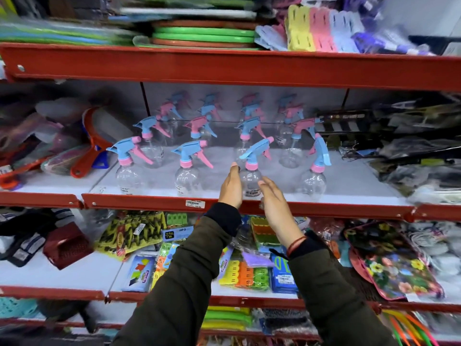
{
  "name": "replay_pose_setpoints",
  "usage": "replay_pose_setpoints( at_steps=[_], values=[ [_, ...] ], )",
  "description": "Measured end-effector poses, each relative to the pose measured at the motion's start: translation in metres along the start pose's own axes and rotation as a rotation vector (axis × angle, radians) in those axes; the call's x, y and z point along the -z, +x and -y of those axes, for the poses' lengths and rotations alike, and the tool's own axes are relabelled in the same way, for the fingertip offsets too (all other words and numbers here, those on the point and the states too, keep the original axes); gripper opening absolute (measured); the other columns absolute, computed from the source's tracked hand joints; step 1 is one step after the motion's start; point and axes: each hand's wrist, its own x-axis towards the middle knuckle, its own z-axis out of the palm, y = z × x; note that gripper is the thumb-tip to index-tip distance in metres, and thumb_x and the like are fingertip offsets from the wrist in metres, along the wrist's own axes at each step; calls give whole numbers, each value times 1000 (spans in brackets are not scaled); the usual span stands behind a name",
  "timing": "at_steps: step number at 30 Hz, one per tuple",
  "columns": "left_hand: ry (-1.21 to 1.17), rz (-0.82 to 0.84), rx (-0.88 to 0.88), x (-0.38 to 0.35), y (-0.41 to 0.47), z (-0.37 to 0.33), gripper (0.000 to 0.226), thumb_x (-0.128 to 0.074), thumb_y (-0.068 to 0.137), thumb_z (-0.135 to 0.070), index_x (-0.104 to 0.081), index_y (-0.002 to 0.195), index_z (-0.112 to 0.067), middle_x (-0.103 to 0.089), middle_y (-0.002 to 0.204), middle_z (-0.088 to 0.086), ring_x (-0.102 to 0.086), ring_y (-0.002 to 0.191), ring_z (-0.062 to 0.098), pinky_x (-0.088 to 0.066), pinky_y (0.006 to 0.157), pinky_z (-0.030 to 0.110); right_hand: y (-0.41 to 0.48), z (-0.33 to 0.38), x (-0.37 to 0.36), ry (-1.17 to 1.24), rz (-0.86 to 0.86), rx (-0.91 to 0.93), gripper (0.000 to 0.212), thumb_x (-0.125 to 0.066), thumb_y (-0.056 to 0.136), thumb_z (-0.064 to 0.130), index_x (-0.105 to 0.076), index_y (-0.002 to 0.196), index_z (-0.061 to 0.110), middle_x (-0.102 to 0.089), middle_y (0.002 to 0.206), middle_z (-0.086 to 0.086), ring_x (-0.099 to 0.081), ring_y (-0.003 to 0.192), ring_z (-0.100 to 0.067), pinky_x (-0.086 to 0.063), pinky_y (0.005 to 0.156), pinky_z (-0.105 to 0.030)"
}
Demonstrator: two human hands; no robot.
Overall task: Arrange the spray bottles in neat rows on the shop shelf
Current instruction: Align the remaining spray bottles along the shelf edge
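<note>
shelf (139, 204): red lip, white deck, rackets (92, 146) left, dark packets (411, 151) right | bottles (192, 168): clear, blue-pink triggers, four rows back | front bottle (252, 178): tilted trigger, between left hand (232, 188) and right hand (277, 206), palms flat, fingers straight, cupping not clasping

Bright, even shop light; edges smear with blur, perhaps motion; wide-angle bowing.
</note>
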Motion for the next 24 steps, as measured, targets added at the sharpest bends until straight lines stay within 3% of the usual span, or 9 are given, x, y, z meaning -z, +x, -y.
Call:
replay_pose_setpoints(
  at_steps=[3, 8, 10, 15, 24],
  values=[
    [-16, -61, -42, 0, -1, 2, 58, -20, 101, -44, -33, 149, -13, -31, 159, 7, -28, 147, 19, -18, 121, 33, 10, 3, 5, -34, -66, 4, 52, -40, 97, 40, -41, 145, 20, -36, 154, -1, -37, 139, -15, -26, 105, -24],
    [-48, -21, -15, -9, -7, 10, 63, -18, 99, -44, -36, 147, -8, -34, 157, 14, -32, 146, 24, -21, 123, 44, 27, 13, 0, -28, -31, -14, 50, -35, 99, 31, -40, 145, 14, -39, 154, -5, -37, 141, -19, -27, 117, -35],
    [-67, -2, -8, -11, -9, 9, 65, -18, 97, -48, -38, 147, -10, -39, 155, 13, -35, 145, 23, -23, 122, 43, 23, 13, -4, -28, -3, -13, 50, -36, 99, 32, -40, 145, 15, -40, 154, -4, -38, 140, -18, -29, 116, -36],
    [-69, -18, 7, -6, 0, 8, 67, -20, 95, -53, -40, 146, -14, -42, 154, 12, -38, 143, 24, -24, 121, 44, 13, 3, -5, -71, 8, 23, 51, -38, 98, 37, -38, 146, 21, -38, 155, -3, -37, 140, -17, -26, 103, -23],
    [-78, -104, -82, -5, -12, 10, 57, -24, 100, -43, -33, 150, -17, -33, 159, 1, -29, 147, 14, -18, 124, 39, 8, 3, 0, -84, -12, 36, 51, -40, 98, 37, -39, 145, 20, -39, 154, -3, -38, 139, -18, -28, 106, -26]
  ],
)
